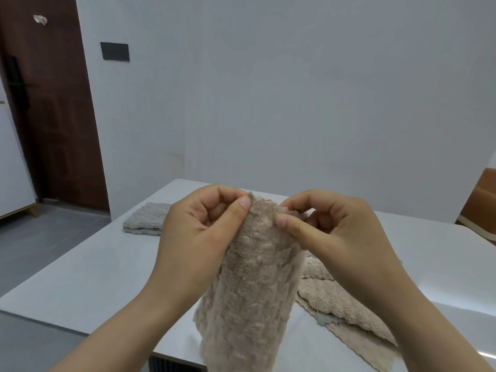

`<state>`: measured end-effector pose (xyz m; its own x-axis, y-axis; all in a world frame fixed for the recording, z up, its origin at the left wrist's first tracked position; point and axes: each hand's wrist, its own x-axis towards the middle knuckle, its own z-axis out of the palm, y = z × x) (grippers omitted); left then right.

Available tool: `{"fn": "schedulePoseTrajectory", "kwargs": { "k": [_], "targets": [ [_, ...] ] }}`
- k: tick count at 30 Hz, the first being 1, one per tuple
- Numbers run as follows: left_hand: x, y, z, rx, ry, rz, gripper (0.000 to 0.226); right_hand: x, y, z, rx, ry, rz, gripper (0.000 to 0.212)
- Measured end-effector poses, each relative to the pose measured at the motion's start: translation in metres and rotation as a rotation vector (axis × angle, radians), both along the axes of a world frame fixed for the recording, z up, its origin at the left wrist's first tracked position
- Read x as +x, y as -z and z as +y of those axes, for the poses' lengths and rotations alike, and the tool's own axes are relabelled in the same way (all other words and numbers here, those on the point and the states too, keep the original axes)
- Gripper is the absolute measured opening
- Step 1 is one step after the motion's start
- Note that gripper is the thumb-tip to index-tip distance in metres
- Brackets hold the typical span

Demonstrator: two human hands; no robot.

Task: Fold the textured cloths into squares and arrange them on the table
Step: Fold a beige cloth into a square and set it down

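Observation:
A beige textured cloth hangs lengthwise above the white table, held up by its top edge. My left hand pinches the top left corner between thumb and fingers. My right hand pinches the top right corner close beside it. A grey cloth, folded into a square, lies flat at the table's far left. A loose pile of beige cloths, with a bit of grey showing at its edge, lies on the table under my right forearm.
The table's near edge runs just below the hanging cloth. A white wall stands behind the table. A brown door is at the far left and an orange chair at the right edge.

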<state>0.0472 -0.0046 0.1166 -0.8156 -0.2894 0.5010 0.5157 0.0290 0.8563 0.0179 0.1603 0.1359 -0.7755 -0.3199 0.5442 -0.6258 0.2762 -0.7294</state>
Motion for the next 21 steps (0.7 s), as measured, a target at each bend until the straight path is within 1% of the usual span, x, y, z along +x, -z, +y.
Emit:
{"fn": "schedulePoseTrajectory", "kwargs": {
  "k": [3,11,18,21],
  "targets": [
    [-0.004,-0.001,-0.004,0.000,-0.038,0.007,0.011,-0.002,0.000,0.006,0.065,0.030,-0.004,0.008],
    [-0.008,0.000,-0.017,0.013,-0.103,0.038,0.012,-0.008,0.002,0.020,0.165,0.055,-0.039,0.006],
    [-0.010,0.001,-0.026,-0.006,-0.134,0.054,0.011,-0.010,0.003,0.026,0.238,0.124,0.041,0.009],
    [-0.011,0.003,-0.029,-0.020,-0.156,0.050,0.011,-0.010,0.002,0.026,0.221,0.145,0.053,0.009]
  ]
}}
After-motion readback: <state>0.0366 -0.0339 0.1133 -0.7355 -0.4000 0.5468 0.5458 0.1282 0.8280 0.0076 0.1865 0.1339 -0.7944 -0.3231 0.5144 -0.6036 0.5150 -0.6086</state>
